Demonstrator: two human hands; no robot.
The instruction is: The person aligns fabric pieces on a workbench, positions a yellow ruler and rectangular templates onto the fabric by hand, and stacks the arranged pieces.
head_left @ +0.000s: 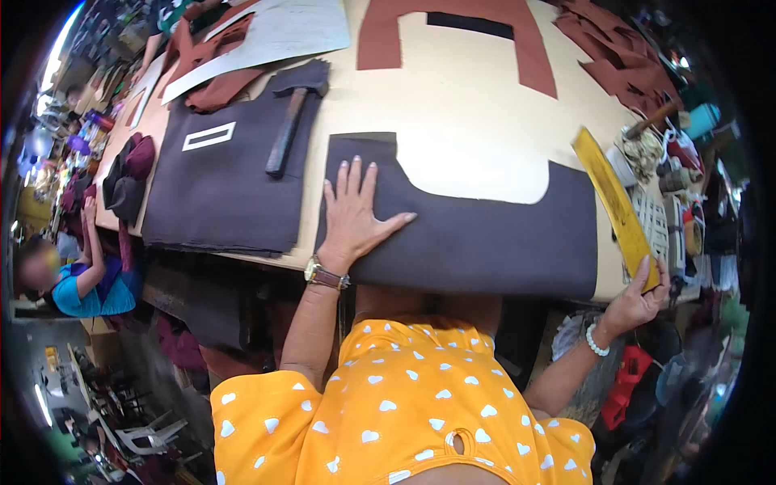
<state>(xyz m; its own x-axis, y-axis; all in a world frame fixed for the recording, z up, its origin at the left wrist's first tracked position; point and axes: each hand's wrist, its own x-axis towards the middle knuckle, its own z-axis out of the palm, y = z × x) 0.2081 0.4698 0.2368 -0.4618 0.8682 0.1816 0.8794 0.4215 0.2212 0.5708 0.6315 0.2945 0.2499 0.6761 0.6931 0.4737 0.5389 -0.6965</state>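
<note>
My left hand (352, 213) lies flat with fingers spread on a dark brown cut piece of fabric or leather (485, 238), which has a wide curved notch in its far edge. At the table's right front edge, my right hand (638, 297) grips the lower end of a long yellow flat strip (616, 206), tilted up and to the left. Left of my left hand lies a stack of dark cut pieces (222, 194). A hammer (293, 121) rests on that stack, near a small white rectangular frame (208, 137).
Reddish-brown cut pieces (469, 20) and a pale sheet (275, 40) lie across the table's (453, 105) far side. Reddish scraps (618, 65) are heaped at far right, above a white plastic basket (647, 218). At left, a person in a blue shirt (93, 287) sits beside the table.
</note>
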